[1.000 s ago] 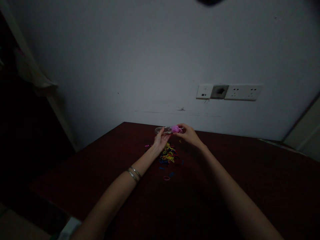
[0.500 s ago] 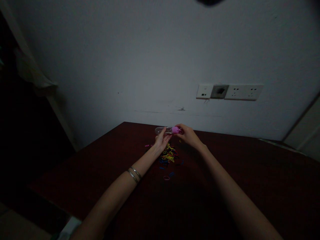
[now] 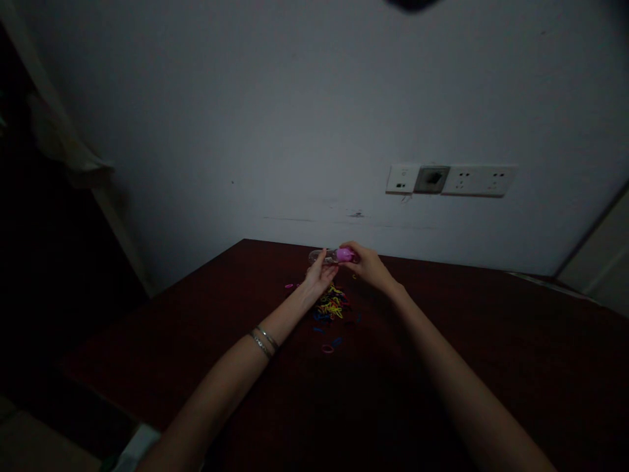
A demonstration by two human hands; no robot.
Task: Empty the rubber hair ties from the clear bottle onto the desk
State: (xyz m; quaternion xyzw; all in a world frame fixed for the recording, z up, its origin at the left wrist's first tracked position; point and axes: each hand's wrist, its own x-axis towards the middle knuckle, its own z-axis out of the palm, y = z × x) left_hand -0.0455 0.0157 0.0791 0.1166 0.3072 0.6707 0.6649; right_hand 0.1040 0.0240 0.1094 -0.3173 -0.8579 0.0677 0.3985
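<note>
A clear bottle (image 3: pixel 315 256) with a pink cap (image 3: pixel 344 255) lies sideways in the air above the table. My left hand (image 3: pixel 319 274) is closed around the clear body, its thumb across the side. At the cap end, the fingers of my right hand (image 3: pixel 363 262) are wrapped round the pink part. Below my hands is a pile of small coloured bands (image 3: pixel 331 305), yellow, blue, red and black. Nearer to me lie a pink band (image 3: pixel 327 349) and a blue one (image 3: pixel 337 341).
The dark red table (image 3: pixel 221 295) meets a pale wall (image 3: pixel 295 131) at its back edge. A row of sockets (image 3: pixel 472 180) is on the wall at the right. Light cloth (image 3: pixel 63 141) hangs at the far left.
The bottle and my right hand have shifted slightly; the bottle's clear end now sticks out less to the left of my left hand. The bands lie as before.
</note>
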